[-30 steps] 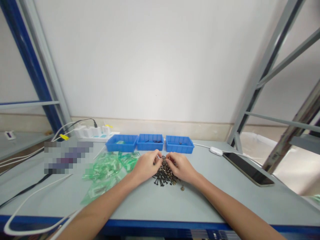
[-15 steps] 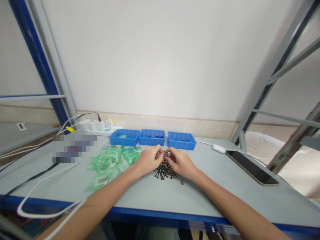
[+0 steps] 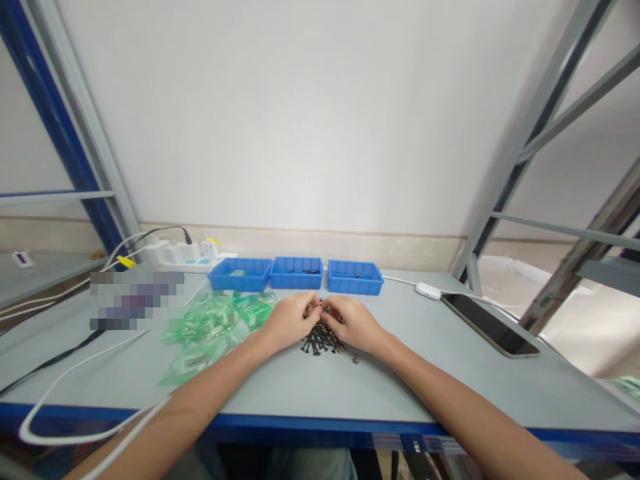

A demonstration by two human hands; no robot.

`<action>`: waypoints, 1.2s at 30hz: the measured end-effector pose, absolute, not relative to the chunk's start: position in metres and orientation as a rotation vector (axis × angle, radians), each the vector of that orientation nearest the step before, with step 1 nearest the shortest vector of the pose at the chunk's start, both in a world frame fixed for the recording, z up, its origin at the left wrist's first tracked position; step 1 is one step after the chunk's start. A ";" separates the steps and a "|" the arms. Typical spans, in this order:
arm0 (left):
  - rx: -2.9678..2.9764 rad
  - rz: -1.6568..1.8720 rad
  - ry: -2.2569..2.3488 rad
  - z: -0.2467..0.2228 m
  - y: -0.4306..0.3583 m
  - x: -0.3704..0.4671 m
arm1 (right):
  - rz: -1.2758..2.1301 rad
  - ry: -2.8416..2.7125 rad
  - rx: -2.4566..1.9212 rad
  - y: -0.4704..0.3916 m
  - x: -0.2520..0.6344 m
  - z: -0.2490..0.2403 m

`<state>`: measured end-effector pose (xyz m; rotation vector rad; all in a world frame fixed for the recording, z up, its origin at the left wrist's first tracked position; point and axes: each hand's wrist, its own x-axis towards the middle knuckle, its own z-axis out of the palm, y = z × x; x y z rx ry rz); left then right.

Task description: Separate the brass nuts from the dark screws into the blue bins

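Observation:
My left hand (image 3: pixel 294 319) and my right hand (image 3: pixel 353 321) meet over a pile of dark screws (image 3: pixel 316 341) in the middle of the table. The fingers of both are closed in a pinch, their tips close together. Whatever sits between the fingertips is too small and too covered to make out. Some brassy round pieces lie mixed into the pile's right side, and one brassy piece (image 3: pixel 356 359) rests apart by my right wrist. Left of my left hand lie green-tinted plastic bags (image 3: pixel 210 323) with small parts inside.
Three blue bins stand in a row behind the pile: a left bin (image 3: pixel 240 283), a middle bin (image 3: pixel 296 280) and a right bin (image 3: pixel 355 287), each with small items inside. A phone (image 3: pixel 493 325) lies at right. White cables and a power strip (image 3: pixel 187 257) are at left.
The whole view has shifted, so everything sits slightly further left. My fingertips have drawn a little closer together over the pile; the bins and bags stay put.

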<state>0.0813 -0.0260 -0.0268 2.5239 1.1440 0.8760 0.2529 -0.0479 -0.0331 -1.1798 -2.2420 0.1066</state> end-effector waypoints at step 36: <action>2.540 0.895 1.160 -0.022 -0.026 0.078 | 0.143 -2.127 -1.166 -0.044 0.252 -0.036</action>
